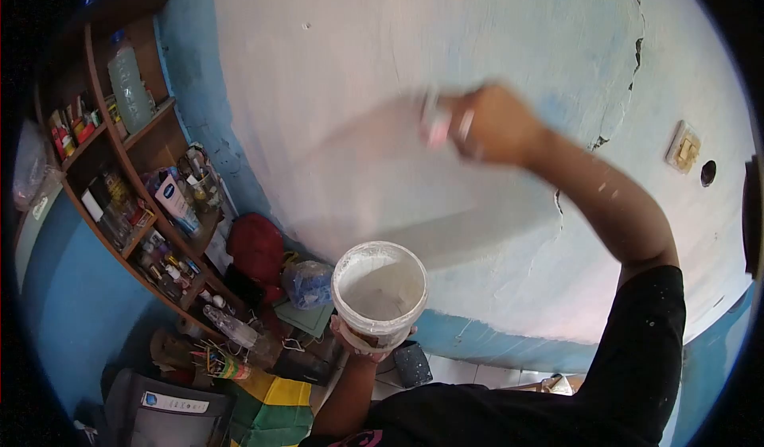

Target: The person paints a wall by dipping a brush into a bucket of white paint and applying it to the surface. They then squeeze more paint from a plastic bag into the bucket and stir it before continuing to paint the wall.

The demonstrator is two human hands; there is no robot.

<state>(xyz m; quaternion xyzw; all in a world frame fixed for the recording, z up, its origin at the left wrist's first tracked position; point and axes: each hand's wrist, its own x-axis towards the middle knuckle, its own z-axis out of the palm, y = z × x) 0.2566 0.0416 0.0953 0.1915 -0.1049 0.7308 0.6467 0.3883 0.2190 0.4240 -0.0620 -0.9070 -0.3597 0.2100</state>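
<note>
My left hand (pixel 360 348) supports a white paint bucket (pixel 382 328) from beneath, its fingers wrapped round the lower side. The bucket's open mouth faces me, and its inner wall and rim are smeared with white paint. My right hand (pixel 500 125) is raised in front of the wall (pixel 334 65), closed around a paintbrush (pixel 434 126) that motion has smeared. White spots mark that forearm. Pale, streaky paint covers most of the wall over blue, with bare blue left along the left edge and the bottom.
A wooden shelf (pixel 119 157) with bottles, tubes and small items curves along the left. Below it are a red bag-like item (pixel 255 248), a plastic-wrapped bundle (pixel 308 283) and a dark monitor-like case (pixel 163 415). A switch (pixel 683 146) and a jagged crack (pixel 637 52) mark the wall's right side.
</note>
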